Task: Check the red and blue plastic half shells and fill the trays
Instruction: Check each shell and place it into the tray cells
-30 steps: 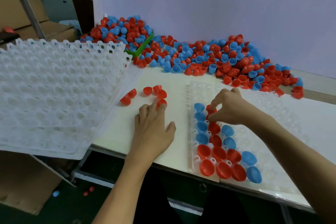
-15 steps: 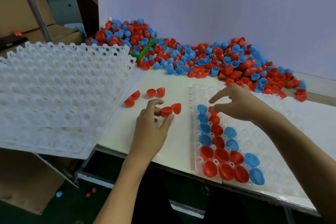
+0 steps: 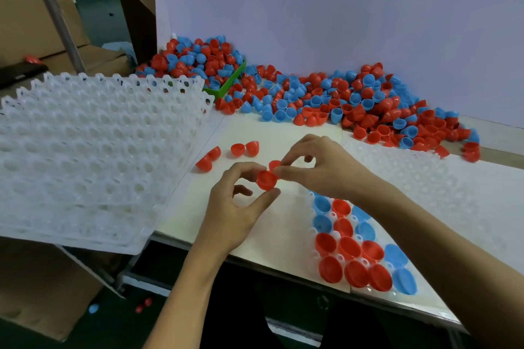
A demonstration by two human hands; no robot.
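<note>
My left hand (image 3: 236, 207) pinches a red half shell (image 3: 266, 180) between thumb and fingers, above the white table. My right hand (image 3: 317, 167) meets it from the right, its fingertips closed on a second red half shell (image 3: 273, 164) joined to the first. Below my right arm lies a clear tray (image 3: 425, 178) with several red and blue shells (image 3: 348, 246) seated in its near-left pockets. Two loose red shell pairs (image 3: 244, 149) (image 3: 208, 159) lie on the table to the left. A big pile of red and blue shells (image 3: 354, 102) runs along the back wall.
A stack of empty white trays (image 3: 93, 144) overhangs the table's left edge. A green bin (image 3: 226, 86) heaped with shells stands at the back left. Cardboard boxes (image 3: 34, 8) stand on the left. A few shells lie on the floor below.
My left hand lifted a joined pair of red shells off the table. My right hand left the tray and moved left to take hold of the pair's other half.
</note>
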